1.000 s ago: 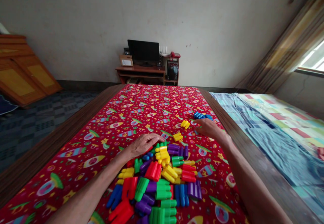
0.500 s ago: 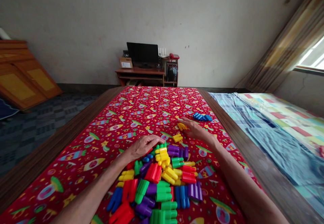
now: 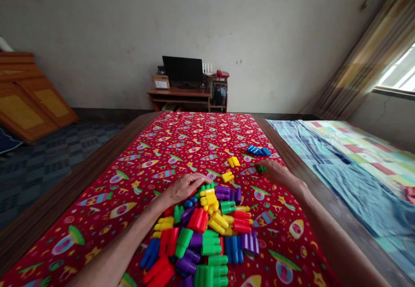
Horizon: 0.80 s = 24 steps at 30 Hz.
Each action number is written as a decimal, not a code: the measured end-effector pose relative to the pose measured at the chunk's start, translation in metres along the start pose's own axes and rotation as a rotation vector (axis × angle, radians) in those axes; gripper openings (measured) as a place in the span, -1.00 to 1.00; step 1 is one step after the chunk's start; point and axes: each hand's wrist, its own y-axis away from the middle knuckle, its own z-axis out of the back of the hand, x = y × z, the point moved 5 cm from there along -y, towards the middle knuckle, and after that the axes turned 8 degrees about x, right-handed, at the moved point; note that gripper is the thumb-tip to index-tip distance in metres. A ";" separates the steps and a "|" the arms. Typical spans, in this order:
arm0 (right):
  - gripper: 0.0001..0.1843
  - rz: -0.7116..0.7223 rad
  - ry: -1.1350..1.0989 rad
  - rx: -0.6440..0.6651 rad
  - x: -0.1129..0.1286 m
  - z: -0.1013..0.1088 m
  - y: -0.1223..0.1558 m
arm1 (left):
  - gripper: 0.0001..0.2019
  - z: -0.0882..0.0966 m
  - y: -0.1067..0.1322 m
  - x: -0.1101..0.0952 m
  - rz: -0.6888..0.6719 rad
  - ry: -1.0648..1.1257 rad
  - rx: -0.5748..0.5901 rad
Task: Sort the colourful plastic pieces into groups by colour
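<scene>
A heap of plastic blocks (image 3: 207, 231) in red, green, yellow, purple and blue lies on the red rocket-print cloth (image 3: 155, 157). My left hand (image 3: 185, 186) rests palm down on the far edge of the heap, fingers loosely spread, gripping nothing. My right hand (image 3: 276, 173) is out to the right of the heap, its fingertips closed on a small green block (image 3: 262, 169) just above the cloth. Two yellow blocks (image 3: 233, 161) (image 3: 227, 176) lie apart from the heap, to the left of that hand. A small group of blue blocks (image 3: 258, 151) sits farther back.
The cloth covers a long wooden table (image 3: 97, 157). A bed with a checked blue sheet (image 3: 350, 179) runs along the right side. A desk with a monitor (image 3: 183, 70) stands at the far wall. A wooden cabinet (image 3: 29, 101) leans at the left.
My right hand left the yellow block it was touching and moved right, now pinching a green block. My left hand has stayed on the heap.
</scene>
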 end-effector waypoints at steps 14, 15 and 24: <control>-0.74 0.341 -0.070 0.140 0.077 -0.029 -0.081 | -0.59 -0.001 0.001 0.002 0.023 -0.017 0.019; -0.77 0.321 -0.078 0.119 0.074 -0.029 -0.082 | -0.59 -0.001 0.001 0.002 0.028 -0.014 0.017; -0.65 0.311 -0.087 -0.146 0.081 -0.011 -0.050 | -0.59 0.000 0.001 0.005 0.025 -0.016 0.010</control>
